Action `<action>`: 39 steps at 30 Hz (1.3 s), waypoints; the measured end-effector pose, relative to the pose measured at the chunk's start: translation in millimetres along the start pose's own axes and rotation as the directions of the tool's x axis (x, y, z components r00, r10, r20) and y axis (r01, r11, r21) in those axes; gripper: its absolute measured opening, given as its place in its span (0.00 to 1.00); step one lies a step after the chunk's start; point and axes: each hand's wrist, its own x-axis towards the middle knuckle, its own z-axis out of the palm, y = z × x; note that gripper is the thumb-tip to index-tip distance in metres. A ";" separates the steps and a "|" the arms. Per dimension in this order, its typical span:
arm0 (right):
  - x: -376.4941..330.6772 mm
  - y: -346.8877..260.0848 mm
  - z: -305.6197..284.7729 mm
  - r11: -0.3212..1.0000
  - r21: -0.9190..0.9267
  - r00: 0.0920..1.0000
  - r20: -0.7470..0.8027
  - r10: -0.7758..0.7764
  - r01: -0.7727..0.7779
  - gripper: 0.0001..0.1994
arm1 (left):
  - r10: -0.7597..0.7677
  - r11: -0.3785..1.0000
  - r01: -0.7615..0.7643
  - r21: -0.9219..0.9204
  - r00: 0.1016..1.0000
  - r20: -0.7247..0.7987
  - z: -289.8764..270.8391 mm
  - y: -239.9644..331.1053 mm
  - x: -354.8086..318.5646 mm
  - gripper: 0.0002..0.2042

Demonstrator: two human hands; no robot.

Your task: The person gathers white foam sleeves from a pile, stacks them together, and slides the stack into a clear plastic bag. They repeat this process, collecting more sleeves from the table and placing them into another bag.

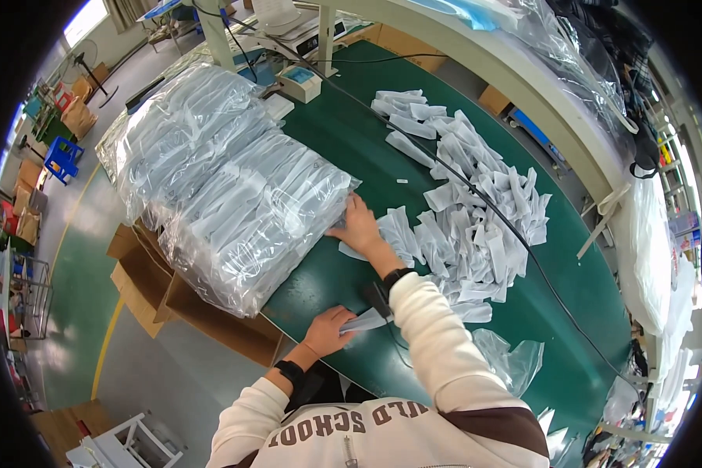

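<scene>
A large clear plastic bag (234, 203), packed with rows of frosted sleeve-like packets, lies at the left of the green table. My right hand (359, 228) is at its right edge, thumb and fingers bent around something against the plastic; what is between them is hidden. Low in front of me, my left hand (327, 331) is closed on the end of one frosted packet (364, 321), which points to the right. A heap of loose frosted packets (483, 218) spreads right of my right hand, some lying just beside its wrist.
An open cardboard box (203, 312) stands below the table's left edge, under the bag's overhang. A black cable (491, 207) crosses above the heap. A small device (299, 83) sits at the back. An empty clear bag (511, 359) lies near right, and a shelf beam (522, 86) runs behind.
</scene>
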 end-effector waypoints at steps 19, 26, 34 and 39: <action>-201.3 33.9 -132.5 0.939 0.024 0.934 0.114 0.339 -0.343 0.26 | 0.343 0.916 -0.392 0.085 0.876 0.339 10.4 6.3 0.7 0.17; -154.8 11.6 -113.6 0.983 -0.037 0.982 -0.064 0.176 -0.178 0.21 | 0.354 0.901 -0.420 0.111 0.857 0.376 33.1 24.6 -5.8 0.17; -128.6 35.8 -86.0 0.988 -0.154 0.995 0.090 0.038 -0.024 0.09 | 0.353 0.906 -0.407 0.113 0.877 0.327 32.7 36.0 -31.8 0.17; -148.9 33.2 -144.1 0.919 0.287 0.930 -0.170 0.325 -0.269 0.07 | 0.320 0.920 -0.365 0.141 0.909 0.266 32.0 34.9 -45.1 0.15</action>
